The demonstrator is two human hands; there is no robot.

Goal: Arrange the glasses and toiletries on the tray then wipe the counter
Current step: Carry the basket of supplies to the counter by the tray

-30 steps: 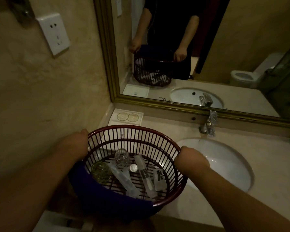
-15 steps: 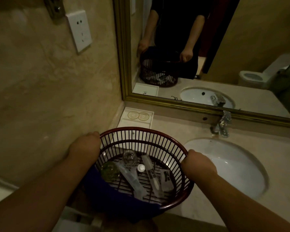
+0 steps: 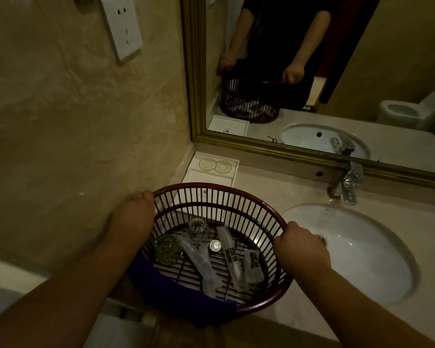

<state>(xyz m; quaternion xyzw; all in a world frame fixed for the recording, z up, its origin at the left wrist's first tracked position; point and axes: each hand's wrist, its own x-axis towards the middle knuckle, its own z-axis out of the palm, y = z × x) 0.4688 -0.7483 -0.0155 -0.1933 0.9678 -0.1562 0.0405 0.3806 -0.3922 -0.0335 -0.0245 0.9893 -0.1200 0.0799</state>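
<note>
Since the earlier frames the basket has come forward toward the counter's back left corner, and the view has swung with it; the tray now shows just past its far rim.

Left hand: closed over the basket's left rim, fingers curled out of sight on the outside. A blue cloth hangs over the near left edge.

Inside, left to right: a greenish glass lying tipped, a clear glass, a long wrapped packet running diagonally near-to-far, a small round cap, a second long packet, a short sachet.

Tray: white, against the wall corner, just beyond the basket, two round coasters at its back. Its long axis runs away from the viewer.

Right hand: fist shut on the right rim, beside the sink.

Judgement: neither hand is free; the basket must be set down first. The left hand is nearer both glasses and tray.
</note>
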